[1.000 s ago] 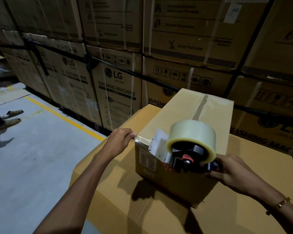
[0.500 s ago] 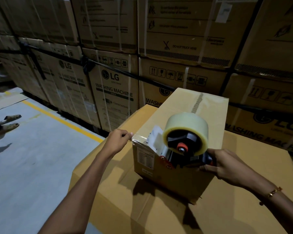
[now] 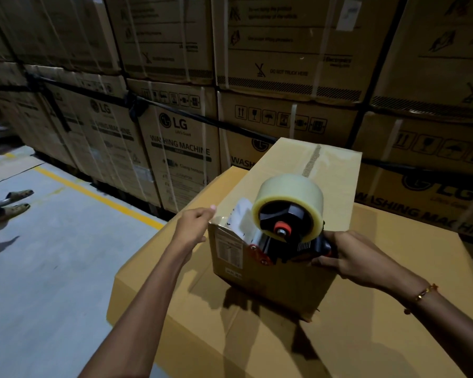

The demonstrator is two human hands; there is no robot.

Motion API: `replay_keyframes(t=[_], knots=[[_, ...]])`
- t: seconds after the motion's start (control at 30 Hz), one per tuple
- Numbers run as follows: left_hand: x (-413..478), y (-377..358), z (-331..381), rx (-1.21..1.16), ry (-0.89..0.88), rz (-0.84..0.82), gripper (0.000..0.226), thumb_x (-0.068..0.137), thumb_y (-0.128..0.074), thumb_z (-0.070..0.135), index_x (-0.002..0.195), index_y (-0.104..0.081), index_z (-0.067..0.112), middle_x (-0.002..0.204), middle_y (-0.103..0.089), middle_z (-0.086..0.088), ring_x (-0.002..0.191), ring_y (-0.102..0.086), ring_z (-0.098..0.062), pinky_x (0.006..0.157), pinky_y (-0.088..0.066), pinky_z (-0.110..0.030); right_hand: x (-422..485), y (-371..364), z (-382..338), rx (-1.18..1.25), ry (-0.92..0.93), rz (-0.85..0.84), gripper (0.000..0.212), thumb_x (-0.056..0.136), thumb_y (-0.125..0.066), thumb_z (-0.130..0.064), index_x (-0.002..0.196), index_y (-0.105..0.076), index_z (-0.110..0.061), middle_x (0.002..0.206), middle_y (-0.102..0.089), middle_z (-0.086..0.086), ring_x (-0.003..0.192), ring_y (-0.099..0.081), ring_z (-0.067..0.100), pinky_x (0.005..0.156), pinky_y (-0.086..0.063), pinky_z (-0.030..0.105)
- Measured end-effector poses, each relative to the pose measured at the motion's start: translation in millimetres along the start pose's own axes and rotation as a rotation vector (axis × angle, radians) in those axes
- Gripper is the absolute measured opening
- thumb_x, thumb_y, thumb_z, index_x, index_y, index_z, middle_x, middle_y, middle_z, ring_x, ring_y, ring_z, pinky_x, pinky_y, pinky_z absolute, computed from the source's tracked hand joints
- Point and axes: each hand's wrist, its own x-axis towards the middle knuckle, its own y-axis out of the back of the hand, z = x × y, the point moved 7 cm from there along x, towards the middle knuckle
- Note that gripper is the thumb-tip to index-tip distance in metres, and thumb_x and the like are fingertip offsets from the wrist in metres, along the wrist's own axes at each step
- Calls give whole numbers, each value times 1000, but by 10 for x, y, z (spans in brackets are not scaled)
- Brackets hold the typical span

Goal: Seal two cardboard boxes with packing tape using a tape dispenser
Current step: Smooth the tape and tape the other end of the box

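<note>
A small cardboard box (image 3: 298, 165) stands on top of a large flat cardboard box (image 3: 366, 336). Clear tape runs along the small box's top seam. A black and red tape dispenser (image 3: 290, 227) with a thick roll of clear tape sits at the near edge of the small box. My right hand (image 3: 347, 255) grips the dispenser's handle. My left hand (image 3: 194, 225) is at the box's near left top corner, fingertips touching the corner edge where the tape end lies.
Stacks of strapped washing machine cartons (image 3: 175, 148) form a wall behind. Grey floor with a yellow line (image 3: 93, 195) lies to the left. Another person's feet in sandals (image 3: 14, 203) stand at the far left edge.
My right hand has pulled the dispenser a little nearer over the small box's near edge. My left hand stays at the corner. The view has shifted slightly.
</note>
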Motion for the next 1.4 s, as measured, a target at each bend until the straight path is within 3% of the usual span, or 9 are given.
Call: replay_keyframes(t=[0.2,0.33,0.5,0.73,0.8,0.87,0.97,1.27,1.4], knots=[[-84,-110,-42,103,42,195,36,100,-55,34,65,-53,32,66,-55,-3,63,-48,-24,67,-54,-38,8,55,-68,-17,14,-34,19,93,-70,-42,105,-60,-31,79,-67,0,59,-56,9,56,-46,26],[-120,-91,-50,56,86,267,38,99,-56,25,62,-53,33,75,-59,-5,74,-56,-32,79,-60,-53,38,193,-195,-139,33,-92,33,93,-68,-51,101,-61,-20,85,-70,7,57,-55,11,48,-41,22],[-228,-132,10,15,96,297,25,99,-62,34,106,-73,13,96,-58,-2,89,-58,-23,78,-63,-46,-102,355,-147,-159,-20,-158,39,93,-67,-51,96,-60,-12,75,-72,9,51,-61,17,40,-44,21],[-239,-142,41,188,17,334,39,99,-53,46,108,-75,15,111,-68,-13,98,-62,-33,80,-57,-42,-642,515,269,-100,-79,-163,20,95,-67,-45,95,-58,-27,72,-65,4,53,-59,12,44,-45,18],[-256,-198,105,510,-41,324,50,103,-40,50,123,-66,13,129,-62,-17,119,-53,-39,92,-45,-43,-674,475,328,-101,-72,-134,22,94,-67,-47,95,-59,-26,72,-67,5,53,-60,13,43,-45,19],[-331,-342,140,789,-91,236,66,103,-30,58,152,-38,14,163,-27,-15,150,-20,-37,118,-20,-50,-669,445,357,-102,-54,-111,25,93,-68,-48,97,-60,-25,75,-69,8,54,-62,14,46,-48,21],[-598,-737,220,1079,-226,99,77,101,-27,62,161,-7,16,169,8,-10,154,15,-31,121,10,-52,-667,426,413,-57,-41,-97,24,92,-69,-48,95,-59,-27,74,-69,9,53,-61,13,47,-48,20],[-784,-960,174,1120,-201,-27,79,102,-40,38,160,8,14,166,22,-8,152,23,-25,122,12,-52,-764,379,474,-46,-27,-64,27,94,-66,-48,106,-62,-25,83,-72,9,59,-63,14,50,-50,21],[-759,-945,191,1104,-211,-32,90,95,-20,73,161,3,15,167,15,-8,154,17,-25,121,11,-53,-923,478,580,-75,-69,-67,29,93,-67,-48,105,-61,-22,84,-71,11,64,-66,18,52,-49,20]])
